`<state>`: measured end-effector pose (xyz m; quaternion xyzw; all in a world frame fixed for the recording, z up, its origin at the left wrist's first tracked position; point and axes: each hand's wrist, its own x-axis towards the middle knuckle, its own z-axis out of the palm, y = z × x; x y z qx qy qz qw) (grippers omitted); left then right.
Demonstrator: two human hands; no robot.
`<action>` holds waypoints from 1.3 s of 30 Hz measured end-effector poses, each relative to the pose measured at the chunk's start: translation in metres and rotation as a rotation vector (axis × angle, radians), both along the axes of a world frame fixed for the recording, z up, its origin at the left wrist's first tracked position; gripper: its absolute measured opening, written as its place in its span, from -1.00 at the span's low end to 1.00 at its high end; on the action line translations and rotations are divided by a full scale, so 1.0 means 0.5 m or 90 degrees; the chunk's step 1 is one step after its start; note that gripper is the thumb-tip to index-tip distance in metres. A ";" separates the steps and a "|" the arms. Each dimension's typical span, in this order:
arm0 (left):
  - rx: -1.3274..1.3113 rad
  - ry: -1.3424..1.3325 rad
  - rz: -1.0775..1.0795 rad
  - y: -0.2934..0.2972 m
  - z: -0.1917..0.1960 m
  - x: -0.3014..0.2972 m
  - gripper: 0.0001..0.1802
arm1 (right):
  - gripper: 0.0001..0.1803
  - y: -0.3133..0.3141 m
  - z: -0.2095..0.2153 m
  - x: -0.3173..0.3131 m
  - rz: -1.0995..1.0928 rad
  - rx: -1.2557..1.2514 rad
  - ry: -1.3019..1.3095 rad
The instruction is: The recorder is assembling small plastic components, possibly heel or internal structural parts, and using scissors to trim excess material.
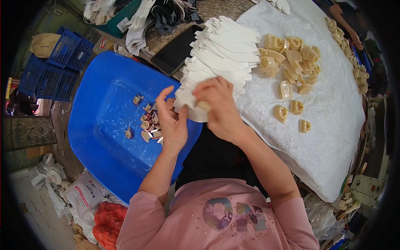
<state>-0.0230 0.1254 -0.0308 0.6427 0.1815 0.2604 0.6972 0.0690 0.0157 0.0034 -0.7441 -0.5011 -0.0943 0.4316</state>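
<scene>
A long fanned stack of thin white cut pieces (225,54) reaches toward me over the rim of a blue tub (89,83). My left hand (173,127) pinches the near end of the stack, thumb on top of the nearest white piece and index finger stretched out. Over that same end, my right hand (221,108) is closed round a small beige plastic part (204,106), slightly smeared by motion. Several small shiny metallic-coloured parts (152,121) lie in the tub beside my left hand.
Beige moulded parts (293,58) are heaped on a white woven sack (308,154) at the right. A black phone-like slab (175,50) lies behind the tub. Blue crates (58,62) stand far left, with gloves (141,16) at the back. Another person's arm (348,27) shows far right.
</scene>
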 end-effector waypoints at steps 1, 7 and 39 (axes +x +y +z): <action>-0.001 0.001 0.002 0.002 0.003 0.000 -0.40 | -0.69 -0.027 -0.006 -0.001 0.000 0.098 0.094; -0.002 0.034 0.011 -0.005 0.003 0.004 -0.46 | -0.83 -0.174 0.119 0.002 -0.040 0.401 0.206; -0.256 0.057 -0.328 -0.202 0.054 0.050 -0.62 | -0.68 -0.399 0.045 -0.024 -0.379 -0.088 0.030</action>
